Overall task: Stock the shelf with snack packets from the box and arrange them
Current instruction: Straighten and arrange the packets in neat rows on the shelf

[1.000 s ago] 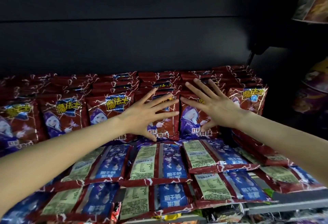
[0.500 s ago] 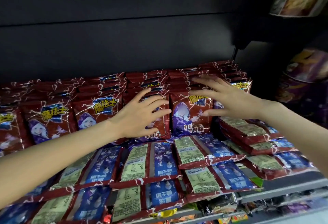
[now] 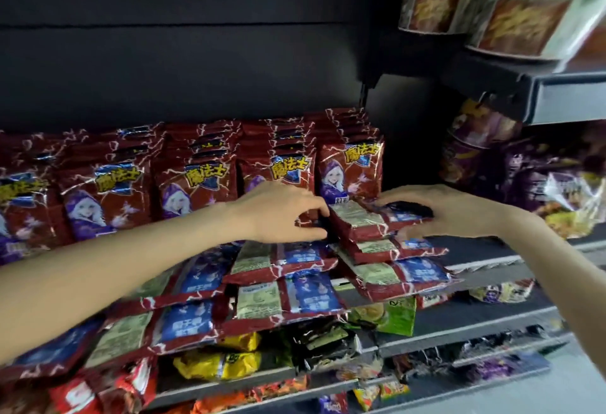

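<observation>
Red snack packets with a purple-hooded figure stand upright in several rows (image 3: 203, 187) along the back of the shelf (image 3: 485, 266). In front of them more of the same packets lie flat, back side up (image 3: 288, 295). At the right a small stack of flat packets (image 3: 367, 223) lies in front of the rightmost upright packet (image 3: 352, 167). My left hand (image 3: 282, 210) pinches the left edge of the stack's top packet. My right hand (image 3: 449, 208) lies over that packet's right end, fingers curled round it. The box is out of view.
Lower shelves hold yellow, green and orange packets (image 3: 216, 364). To the right, purple bags (image 3: 551, 184) fill the neighbouring bay, and green-labelled tubs (image 3: 492, 3) stand on a shelf above right. A dark back panel rises behind the rows.
Both hands left the fronts of the upright packets they pressed and came down to the right onto the stack of flat packets. The view turned right.
</observation>
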Demonstrator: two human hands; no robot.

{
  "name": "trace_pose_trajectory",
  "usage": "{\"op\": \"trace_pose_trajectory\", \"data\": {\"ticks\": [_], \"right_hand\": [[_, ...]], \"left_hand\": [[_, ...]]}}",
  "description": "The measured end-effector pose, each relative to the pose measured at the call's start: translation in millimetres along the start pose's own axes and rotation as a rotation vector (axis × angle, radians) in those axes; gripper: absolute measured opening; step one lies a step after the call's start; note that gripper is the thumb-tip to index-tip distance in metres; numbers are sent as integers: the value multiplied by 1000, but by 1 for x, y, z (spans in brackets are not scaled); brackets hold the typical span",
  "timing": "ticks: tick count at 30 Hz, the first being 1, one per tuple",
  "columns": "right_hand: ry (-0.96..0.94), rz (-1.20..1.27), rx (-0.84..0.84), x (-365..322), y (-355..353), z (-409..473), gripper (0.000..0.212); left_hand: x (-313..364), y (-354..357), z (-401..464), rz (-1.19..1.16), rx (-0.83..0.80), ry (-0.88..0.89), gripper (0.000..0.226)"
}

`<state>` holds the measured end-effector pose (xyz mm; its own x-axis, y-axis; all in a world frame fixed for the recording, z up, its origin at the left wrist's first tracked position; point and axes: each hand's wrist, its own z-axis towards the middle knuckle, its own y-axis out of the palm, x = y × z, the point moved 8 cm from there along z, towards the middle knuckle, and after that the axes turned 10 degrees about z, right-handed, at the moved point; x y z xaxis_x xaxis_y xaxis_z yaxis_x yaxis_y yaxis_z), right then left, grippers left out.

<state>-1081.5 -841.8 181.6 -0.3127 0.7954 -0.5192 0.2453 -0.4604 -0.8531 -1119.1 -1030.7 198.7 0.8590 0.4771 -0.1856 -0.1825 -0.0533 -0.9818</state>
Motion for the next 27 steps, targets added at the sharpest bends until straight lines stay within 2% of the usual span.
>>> {"op": "trace_pose_trajectory", "data": {"ticks": [2, 3, 5, 8, 12, 15, 20, 23, 27], "right_hand": [[-8, 69, 60, -4, -11, 1, 42], [-35, 46, 143, -3, -21, 7, 39], [-75, -139, 305, -15, -40, 18, 41], [-108, -298, 376, -13, -44, 41, 44], [-79, -183, 395, 4, -43, 64, 41], [-21, -82, 451, 12, -49, 69, 43], [11, 105, 675, 25, -53, 64, 43], [13, 123, 673, 33, -43, 55, 61], [42, 265, 520, 45, -19, 46, 78]], "left_hand": [[2, 3, 2, 1, 22, -62, 51], [1, 1, 2, 7, 63, -99, 52], [-2, -7, 2, 21, 177, -191, 52], [-9, -14, 9, 46, 273, -272, 57], [-13, -13, 33, 109, 299, -275, 70], [-15, -3, 51, 206, 230, -281, 79], [-24, 3, 61, 379, 260, -281, 76], [-26, 6, 63, 455, 270, -258, 84], [-23, 15, 74, 496, 211, -201, 101]]}}
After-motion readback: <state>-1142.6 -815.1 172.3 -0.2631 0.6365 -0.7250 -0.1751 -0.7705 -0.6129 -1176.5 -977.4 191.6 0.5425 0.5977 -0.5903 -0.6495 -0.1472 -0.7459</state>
